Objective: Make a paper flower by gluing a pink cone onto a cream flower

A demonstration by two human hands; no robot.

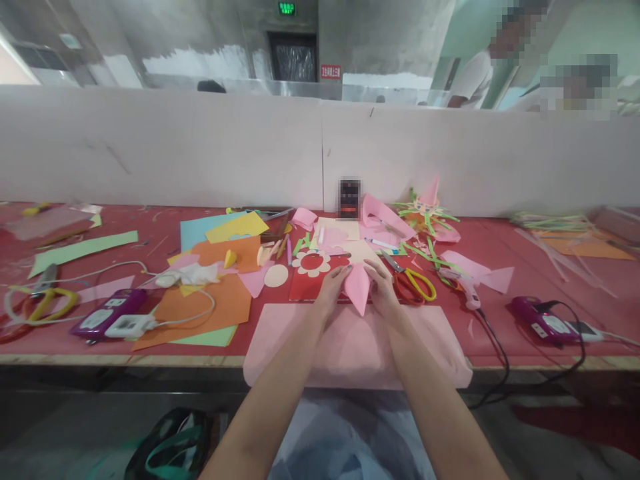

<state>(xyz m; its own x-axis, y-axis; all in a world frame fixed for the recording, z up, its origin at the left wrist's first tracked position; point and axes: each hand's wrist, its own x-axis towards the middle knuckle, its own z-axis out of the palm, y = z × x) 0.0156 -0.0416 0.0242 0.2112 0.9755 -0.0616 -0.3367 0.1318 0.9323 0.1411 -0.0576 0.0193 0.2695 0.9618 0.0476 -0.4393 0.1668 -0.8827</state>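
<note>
Between my two hands is a piece of folded pink paper [358,288], its pointed tip toward me. My left hand [333,288] closes on its left edge, and my right hand [381,285] grips the right edge. Under my wrists a large pink sheet [350,347] hangs over the table's front edge. Just left of my left hand lies a cream paper flower [304,263] with a red centre. Scissors [415,283] with red and yellow handles rest to the right of my right hand.
Coloured paper sheets [220,303] spread over the left side, near a purple power strip [113,313] with a white plug. On the right are a glue gun [467,288] with a black cord and another purple strip [545,320]. A paper craft [427,212] stands behind, before a white partition [200,150].
</note>
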